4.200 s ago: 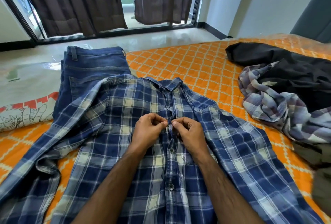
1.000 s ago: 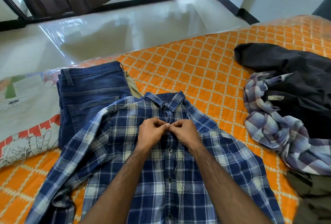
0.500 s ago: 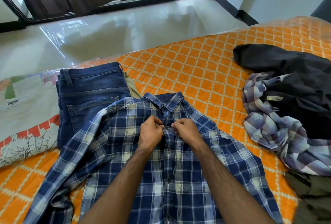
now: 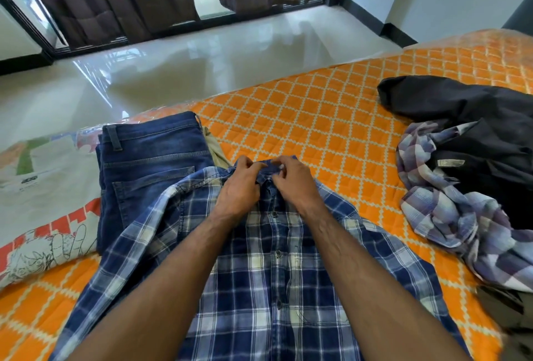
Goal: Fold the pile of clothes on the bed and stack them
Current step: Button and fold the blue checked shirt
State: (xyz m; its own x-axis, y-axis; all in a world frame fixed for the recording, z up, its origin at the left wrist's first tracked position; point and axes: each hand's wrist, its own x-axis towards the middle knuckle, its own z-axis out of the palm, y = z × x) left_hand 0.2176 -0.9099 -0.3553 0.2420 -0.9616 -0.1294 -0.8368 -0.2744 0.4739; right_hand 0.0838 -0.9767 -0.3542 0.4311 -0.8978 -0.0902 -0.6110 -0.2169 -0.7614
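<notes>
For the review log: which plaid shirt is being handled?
The dark blue plaid shirt, spread flat; both hands pinch its collar. The paler plaid shirt lies crumpled, untouched.

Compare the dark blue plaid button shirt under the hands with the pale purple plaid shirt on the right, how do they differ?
The dark blue plaid button shirt lies spread flat, front up and buttoned, while the pale purple plaid shirt sits crumpled in a heap. The left hand and right hand pinch the blue shirt's collar; nothing touches the purple one, which lies partly under a black garment. Both are checked and rest on the orange quilted bed cover.
</notes>
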